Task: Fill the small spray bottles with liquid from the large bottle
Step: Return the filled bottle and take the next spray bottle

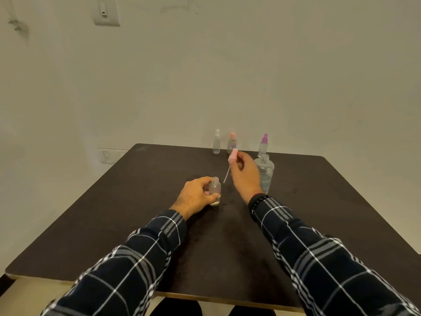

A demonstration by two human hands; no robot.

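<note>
At table centre: L hand grips open small bottle; R hand pinches pink sprayer. Step: uncapped, pre-fill. Next, likely: park sprayer, pour from large bottle.

Uncapped small bottle stands upright — open large bottle near its right.
</note>
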